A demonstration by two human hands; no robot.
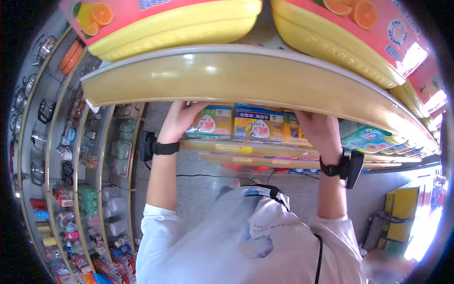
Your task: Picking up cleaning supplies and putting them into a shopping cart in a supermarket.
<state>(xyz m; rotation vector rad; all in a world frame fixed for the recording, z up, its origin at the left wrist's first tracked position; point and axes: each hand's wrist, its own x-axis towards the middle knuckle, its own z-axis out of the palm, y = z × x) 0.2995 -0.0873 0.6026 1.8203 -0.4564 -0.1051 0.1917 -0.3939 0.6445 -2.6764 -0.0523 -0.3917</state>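
My left hand (182,120) reaches under the upper shelf board (212,78), at the left end of a row of packaged goods. Beside it lies a green-and-yellow pack (210,122); a blue-and-yellow pack (259,124) adjoins that one in the middle. My right hand (319,133) is at the row's right side, over another yellow pack (293,126). The board's edge covers the fingertips of both hands, so whether either grips a pack is hidden. Both wrists wear black straps with a black device.
Large yellow-and-pink packs with orange pictures (173,32) stand on the upper board. Green-blue packs (372,138) lie right of my right hand. Shelves of household goods (81,159) run down the left. Yellow boxes (402,213) stand at right. A black cable (205,175) crosses below the shelves.
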